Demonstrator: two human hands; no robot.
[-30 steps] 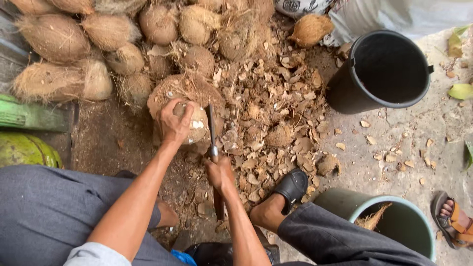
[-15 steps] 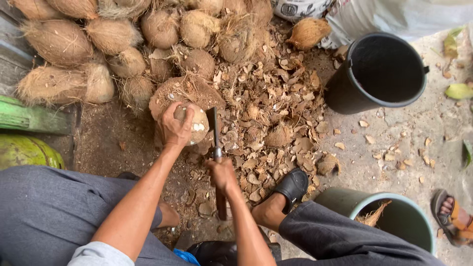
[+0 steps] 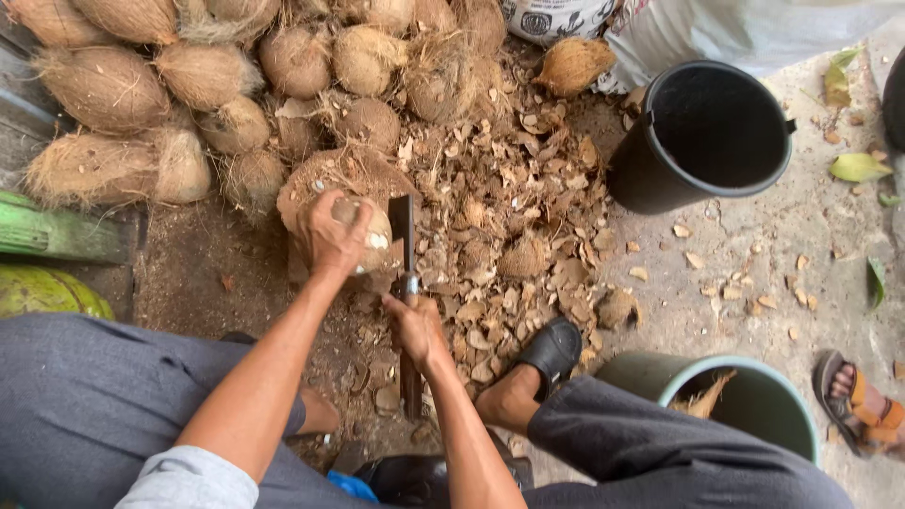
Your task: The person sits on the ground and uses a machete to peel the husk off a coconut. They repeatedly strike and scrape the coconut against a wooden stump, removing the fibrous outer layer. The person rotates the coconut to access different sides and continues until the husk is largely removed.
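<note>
Your left hand (image 3: 330, 236) clamps down on the round brown fibrous coconut (image 3: 363, 231), fingers wrapped over its top and pinning it on the dirt ground (image 3: 189, 273) so it can't roll. Pale inner shell shows at the coconut's 3 o'clock side, where the husk is already off. Your right hand (image 3: 415, 325) is closed tight around the handle of the dark flat-bladed cleaver (image 3: 403, 236), blade pointing to 12 o'clock and standing just beside the coconut's right flank, edge toward the bared patch; whether the blade touches the coconut I can't tell. The handle end sticks out below your fist toward 6 o'clock.

The coconut sits at centre-left, directly ahead of your knees. The pile of unhusked brown coconuts (image 3: 189, 75) lies at 10 to 12 o'clock, within reach of the holding hand. The litter of brown husk chips (image 3: 509, 217) spreads to 2–3 o'clock, on the blade side. The black plastic bucket (image 3: 702, 132) stands at 2 o'clock, well apart. The green-rimmed bucket (image 3: 745, 396) stands at 4 o'clock, near your right leg, with fibre inside. Your foot in a black sandal (image 3: 547, 353) is braced at 5 o'clock. Another person's sandalled foot (image 3: 858, 401) shows at the right edge.
</note>
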